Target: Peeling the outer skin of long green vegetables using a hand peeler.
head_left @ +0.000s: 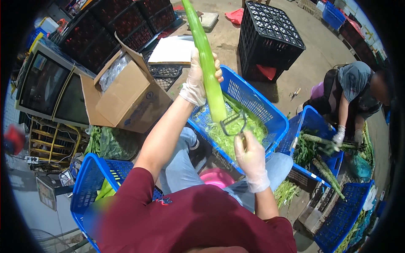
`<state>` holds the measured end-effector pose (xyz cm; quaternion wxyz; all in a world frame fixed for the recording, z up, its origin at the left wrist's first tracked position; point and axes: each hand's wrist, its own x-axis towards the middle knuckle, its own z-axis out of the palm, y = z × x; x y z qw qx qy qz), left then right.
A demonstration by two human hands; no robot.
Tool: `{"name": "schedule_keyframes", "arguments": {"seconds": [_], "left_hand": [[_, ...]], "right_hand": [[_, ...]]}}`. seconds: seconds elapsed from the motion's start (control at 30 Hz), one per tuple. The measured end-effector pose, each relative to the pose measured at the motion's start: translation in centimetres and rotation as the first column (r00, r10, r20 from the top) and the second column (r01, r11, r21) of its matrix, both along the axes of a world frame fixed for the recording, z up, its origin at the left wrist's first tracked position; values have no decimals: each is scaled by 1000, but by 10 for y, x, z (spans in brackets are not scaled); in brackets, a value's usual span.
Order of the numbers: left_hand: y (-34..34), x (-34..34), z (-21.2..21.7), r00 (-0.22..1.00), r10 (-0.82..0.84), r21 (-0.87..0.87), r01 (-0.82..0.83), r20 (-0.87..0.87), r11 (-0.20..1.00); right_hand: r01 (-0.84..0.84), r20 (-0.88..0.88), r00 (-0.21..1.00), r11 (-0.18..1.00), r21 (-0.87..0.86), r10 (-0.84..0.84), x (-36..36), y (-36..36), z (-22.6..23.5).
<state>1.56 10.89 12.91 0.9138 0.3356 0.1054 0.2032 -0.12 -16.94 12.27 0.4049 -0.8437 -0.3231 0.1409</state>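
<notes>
A long pale-green celtuce stem (205, 59) slants up and away from me, with my gloved left hand (195, 80) wrapped round its middle. My gloved right hand (252, 156) is closed on the handle of a dark-framed peeler (234, 123). The peeler's wide head is at the stem's lower end; I cannot tell whether its blade touches. Beneath both hands stands a blue perforated basket (263, 109) with a heap of thin green peelings (230, 143) in it. Both hands wear thin clear gloves.
A pink basin (216, 178) sits between my legs. At left are a blue basket (86, 185) of green stems and an open cardboard box (126, 101). Stacked black crates (270, 38) stand ahead. To the right, a co-worker (354, 84) bends over leafy stalks in another blue basket (310, 122).
</notes>
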Motion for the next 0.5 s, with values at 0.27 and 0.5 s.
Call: {"name": "schedule_keyframes", "arguments": {"seconds": [0.27,0.5], "left_hand": [[-17,5,4,981,-160,23,159,111,987],[1,1,1,985,-121,-36,126,123,991]], "right_hand": [[-108,64,993,979,172,99,19,38,6],[-128,-70,989,992,-3,128,-5,-8,-38]]}}
